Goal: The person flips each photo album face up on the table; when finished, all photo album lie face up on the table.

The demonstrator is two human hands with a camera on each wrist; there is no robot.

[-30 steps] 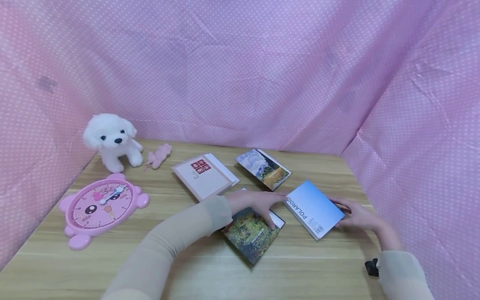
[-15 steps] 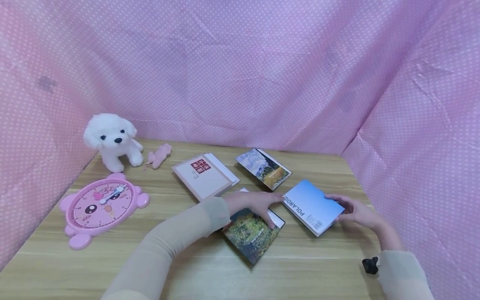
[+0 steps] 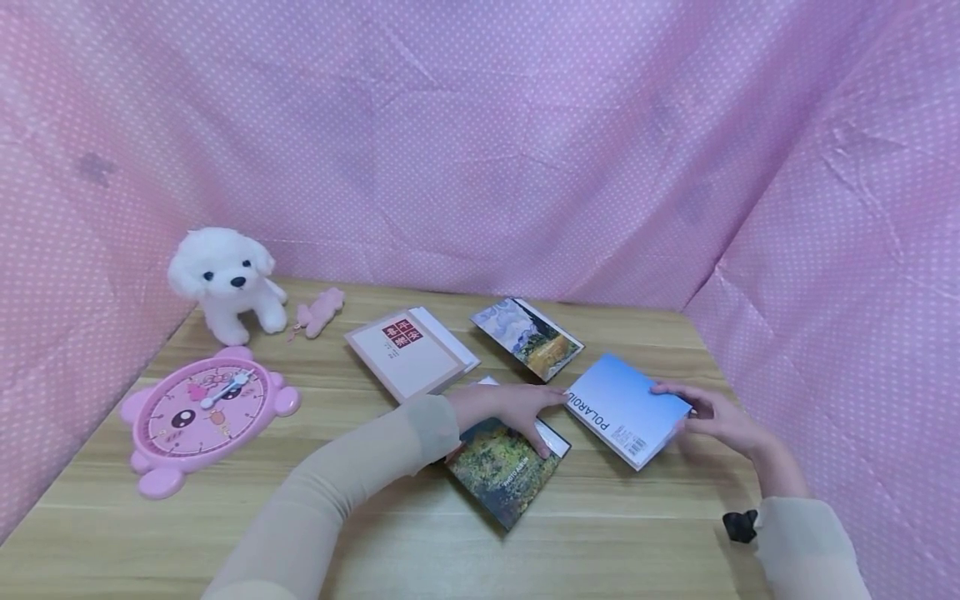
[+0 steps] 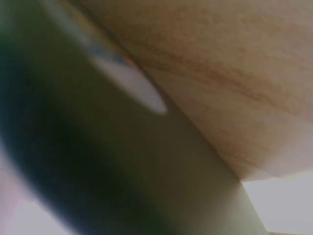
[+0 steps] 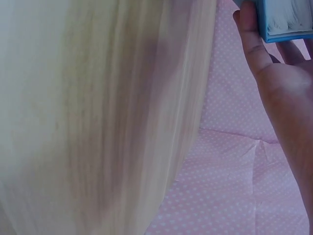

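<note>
In the head view a blue-and-white photo album (image 3: 626, 410) marked POLAROID is tilted, its right side raised off the table. My right hand (image 3: 720, 421) pinches that right side between thumb and fingers. The right wrist view shows this album's page edge (image 5: 288, 22) held by the right hand (image 5: 286, 78). My left hand (image 3: 517, 408) reaches over a dark green floral photo album (image 3: 510, 475), fingers extended, fingertips at the blue album's left edge. The left wrist view is mostly blocked by a blurred dark surface, and the left hand cannot be made out there.
A beige album (image 3: 405, 350) with red characters and a landscape-painting album (image 3: 528, 337) lie behind. On the left are a pink clock (image 3: 206, 412), a white plush dog (image 3: 228, 279) and a pink plush charm (image 3: 321, 312). Pink dotted cloth (image 3: 480, 150) surrounds the wooden table (image 3: 420, 542).
My right hand has taken hold of the blue album's right side and raised it, tilting the album and shifting it slightly left. The left hand has moved slightly left. Other objects stay put.
</note>
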